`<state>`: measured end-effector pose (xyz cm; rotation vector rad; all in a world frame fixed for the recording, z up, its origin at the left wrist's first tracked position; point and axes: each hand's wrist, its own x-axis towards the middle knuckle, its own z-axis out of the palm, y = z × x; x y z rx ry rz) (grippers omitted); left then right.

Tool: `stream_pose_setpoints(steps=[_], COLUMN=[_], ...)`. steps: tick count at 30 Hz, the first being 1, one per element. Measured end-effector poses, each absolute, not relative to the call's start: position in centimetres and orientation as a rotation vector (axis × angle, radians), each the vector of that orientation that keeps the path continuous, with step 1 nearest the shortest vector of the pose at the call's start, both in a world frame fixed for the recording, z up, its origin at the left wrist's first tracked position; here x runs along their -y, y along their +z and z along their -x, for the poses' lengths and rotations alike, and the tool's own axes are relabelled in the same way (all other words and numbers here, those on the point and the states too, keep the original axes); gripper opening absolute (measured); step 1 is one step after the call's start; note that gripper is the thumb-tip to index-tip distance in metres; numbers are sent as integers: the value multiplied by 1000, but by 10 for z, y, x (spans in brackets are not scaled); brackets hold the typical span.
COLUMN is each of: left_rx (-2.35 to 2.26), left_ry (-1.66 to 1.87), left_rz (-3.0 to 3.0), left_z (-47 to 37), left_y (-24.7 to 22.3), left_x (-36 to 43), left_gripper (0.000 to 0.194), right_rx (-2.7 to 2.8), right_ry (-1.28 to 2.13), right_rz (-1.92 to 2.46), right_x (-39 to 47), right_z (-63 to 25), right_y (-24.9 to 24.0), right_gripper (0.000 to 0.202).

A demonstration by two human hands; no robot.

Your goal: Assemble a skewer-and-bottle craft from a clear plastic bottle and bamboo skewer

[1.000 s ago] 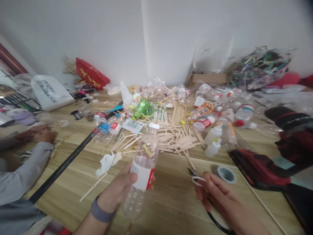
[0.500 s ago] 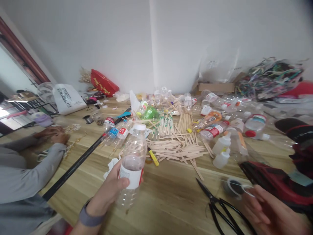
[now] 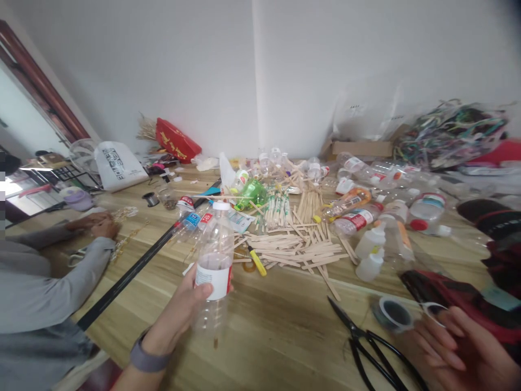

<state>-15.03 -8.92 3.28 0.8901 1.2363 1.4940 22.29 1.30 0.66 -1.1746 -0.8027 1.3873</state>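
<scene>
My left hand (image 3: 195,296) is wrapped round a clear plastic bottle (image 3: 214,279) with a white cap and a white-and-red label, held upright above the table. At the lower right, my right hand (image 3: 456,342) has curled fingers pinching a small pale ring (image 3: 433,311), blurred by motion. Black-handled scissors (image 3: 362,336) lie on the table to the left of my right hand. Just beyond that hand is a round clear tub (image 3: 393,314) with dark contents.
Wooden sticks (image 3: 297,247) and a yellow cutter (image 3: 256,260) lie mid-table. Many bottles (image 3: 358,216) crowd the right. A black strip (image 3: 130,277) runs diagonally at left, beside a co-worker's hands (image 3: 100,222). Behind stands a cardboard box (image 3: 360,149).
My left hand and the bottle have shifted slightly left, with the bottle more upright. My right hand has moved slightly with the ring, which now shows more clearly beside the tub.
</scene>
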Motion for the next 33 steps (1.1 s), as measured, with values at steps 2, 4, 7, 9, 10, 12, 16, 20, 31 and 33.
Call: stream_pose_setpoints(steps=[2, 4, 7, 9, 10, 12, 16, 20, 31, 33], left_rx=[-1221, -1211, -1161, -1125, -1115, -1106, -1071, -1011, -948, -961], left_ry=[1479, 1461, 1433, 1435, 1438, 1423, 1377, 1331, 1309, 1289], left_rz=[-898, -911, -946, -945, -936, -912, -892, -896, -803, -807], left_z=[143, 138, 131, 127, 125, 121, 111, 100, 98, 98], left_y=[34, 34, 34, 34, 34, 33, 34, 37, 33, 29], left_x=[86, 83, 79, 79, 78, 79, 79, 78, 84, 86], left_gripper=[71, 69, 67, 69, 70, 73, 75, 78, 68, 69], right_rx=[681, 731, 895, 971, 1005, 1070, 1185, 1239, 1160, 1165], right_ry=[1441, 1522, 1580, 1593, 1607, 1655, 1764, 1811, 1793, 1778], right_rz=[1154, 1162, 1134, 1125, 1124, 1108, 1026, 948, 992, 997], right_x=[-7, -2, 2, 4, 5, 8, 12, 13, 7, 7], right_z=[-200, -179, -155, -141, -134, -120, -96, -82, -108, -115], right_y=[25, 37, 43, 42, 42, 40, 42, 48, 40, 40], right_gripper=[50, 51, 51, 53, 54, 56, 56, 53, 55, 55])
